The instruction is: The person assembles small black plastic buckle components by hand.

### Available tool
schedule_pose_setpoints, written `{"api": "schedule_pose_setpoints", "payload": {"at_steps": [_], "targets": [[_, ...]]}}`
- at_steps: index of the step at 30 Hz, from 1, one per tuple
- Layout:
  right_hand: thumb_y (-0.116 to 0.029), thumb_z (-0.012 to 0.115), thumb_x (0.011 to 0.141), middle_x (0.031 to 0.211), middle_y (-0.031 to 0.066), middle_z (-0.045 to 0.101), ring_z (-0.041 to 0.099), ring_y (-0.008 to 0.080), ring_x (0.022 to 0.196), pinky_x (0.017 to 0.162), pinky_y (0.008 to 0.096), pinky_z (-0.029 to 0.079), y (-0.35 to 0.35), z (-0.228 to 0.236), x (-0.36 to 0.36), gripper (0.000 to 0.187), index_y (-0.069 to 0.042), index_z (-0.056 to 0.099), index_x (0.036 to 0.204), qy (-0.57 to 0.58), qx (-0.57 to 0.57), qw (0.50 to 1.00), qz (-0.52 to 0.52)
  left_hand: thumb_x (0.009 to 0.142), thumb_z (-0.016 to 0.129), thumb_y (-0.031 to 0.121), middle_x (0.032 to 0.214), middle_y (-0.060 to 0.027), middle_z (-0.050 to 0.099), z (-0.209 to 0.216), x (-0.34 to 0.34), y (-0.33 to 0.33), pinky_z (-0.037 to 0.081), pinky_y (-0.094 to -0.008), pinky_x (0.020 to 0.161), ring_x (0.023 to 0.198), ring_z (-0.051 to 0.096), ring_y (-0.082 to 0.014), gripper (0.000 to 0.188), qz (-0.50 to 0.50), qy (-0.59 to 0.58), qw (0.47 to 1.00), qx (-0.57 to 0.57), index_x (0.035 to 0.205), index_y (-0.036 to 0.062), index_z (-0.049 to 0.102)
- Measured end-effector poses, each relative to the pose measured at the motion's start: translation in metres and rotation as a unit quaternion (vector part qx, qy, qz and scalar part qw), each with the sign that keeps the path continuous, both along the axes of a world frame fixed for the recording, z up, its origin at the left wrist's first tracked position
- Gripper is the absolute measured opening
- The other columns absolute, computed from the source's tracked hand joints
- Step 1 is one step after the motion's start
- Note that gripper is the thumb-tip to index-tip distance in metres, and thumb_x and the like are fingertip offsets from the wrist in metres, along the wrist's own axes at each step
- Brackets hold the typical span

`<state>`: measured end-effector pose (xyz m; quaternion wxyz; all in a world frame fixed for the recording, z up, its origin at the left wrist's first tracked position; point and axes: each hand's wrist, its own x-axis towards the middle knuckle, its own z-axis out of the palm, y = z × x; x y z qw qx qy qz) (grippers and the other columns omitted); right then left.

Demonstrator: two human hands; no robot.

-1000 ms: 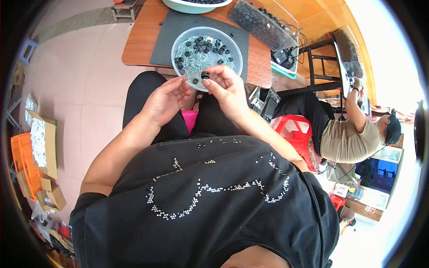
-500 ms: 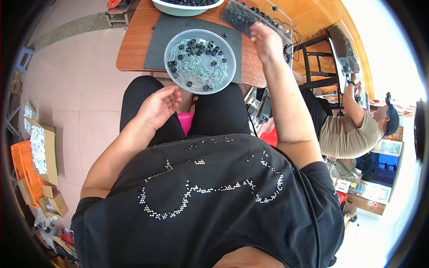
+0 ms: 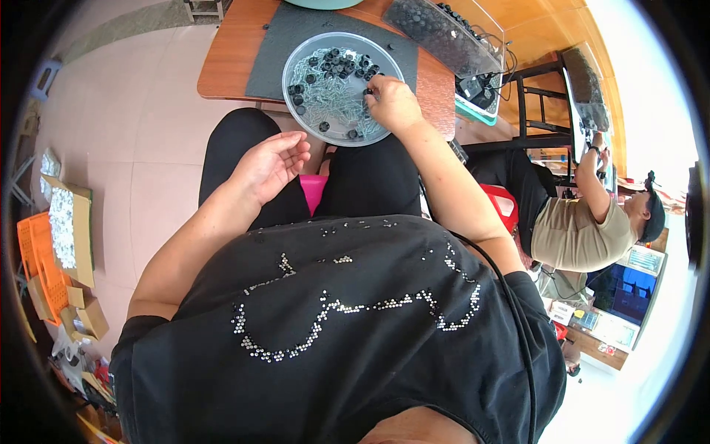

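Observation:
A round clear plastic bowl (image 3: 290, 103) sits at the near edge of the table. It holds many thin silvery screw-like pieces (image 3: 325, 95) and several small black round caps (image 3: 339, 61). My right hand (image 3: 395, 103) reaches over the bowl's right side, its fingers pinched together at a small black round cap (image 3: 367, 92); the fingertips partly hide it. Above my left thigh, my left hand (image 3: 272, 167) is held palm inward with loosely curved fingers, open, and nothing shows in it. It is just below the bowl's lower left rim, apart from it.
A dark mat (image 3: 268, 68) lies on the brown table (image 3: 229, 66). Behind stand a pale green basin (image 3: 325, 3) and a clear box (image 3: 436, 37) of black parts. A tray with black devices (image 3: 477, 92) is right of the table. Another person (image 3: 580, 229) works farther right.
My right hand has come from beside the clear box down and left into the bowl, its fingers closing at a black cap. My left hand stays nearly in place. The view has shifted slightly.

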<state>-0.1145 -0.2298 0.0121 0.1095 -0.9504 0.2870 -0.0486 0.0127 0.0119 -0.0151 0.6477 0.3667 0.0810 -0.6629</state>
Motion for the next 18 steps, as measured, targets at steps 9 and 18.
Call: {"api": "schedule_pose_setpoints", "payload": {"at_steps": [9,18], "targets": [[-0.009,0.065,0.074,0.082,0.014,0.063,0.063,0.0329,0.08,0.073,0.0405,0.051,0.045,0.013,0.025,0.022,-0.006,0.065,0.096,-0.134,0.107,0.983,0.067,0.089,0.058,0.015,0.088,-0.0043,0.062,0.004,-0.002,0.002,0.049,-0.0266,0.072,0.082,0.059,-0.0157,0.015,0.009,-0.011,1.0,0.01,0.099,0.0047,0.061],[-0.014,0.069,0.074,0.091,0.0156,0.062,0.061,0.0327,0.088,0.076,0.0402,0.05,0.063,-0.011,0.07,0.023,-0.005,0.065,0.094,-0.17,0.007,0.962,0.213,0.09,0.057,0.015,0.088,-0.0044,0.062,0.005,-0.003,0.001,0.048,-0.0267,0.073,0.084,0.059,-0.0157,0.015,0.009,0.003,1.0,-0.015,0.1,0.0045,0.061]]}}
